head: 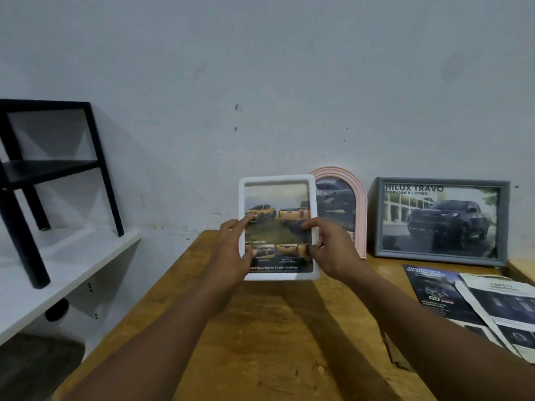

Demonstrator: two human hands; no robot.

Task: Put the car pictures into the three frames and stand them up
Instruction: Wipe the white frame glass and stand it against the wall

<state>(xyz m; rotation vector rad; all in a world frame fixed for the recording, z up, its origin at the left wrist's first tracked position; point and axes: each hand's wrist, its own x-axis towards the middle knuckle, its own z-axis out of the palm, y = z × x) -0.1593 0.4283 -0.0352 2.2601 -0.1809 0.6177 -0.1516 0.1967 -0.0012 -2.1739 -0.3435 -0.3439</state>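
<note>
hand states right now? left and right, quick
Left hand: holding the white frame by its left edge.
Right hand: holding the same frame by its right edge.

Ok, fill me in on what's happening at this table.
A person grips the white frame by its sides, left hand and right hand, holding it upright over the table. A yellow-truck picture is in it. The pink frame and grey frame stand at the back, each with a car picture. Loose pages lie on the right.
</note>
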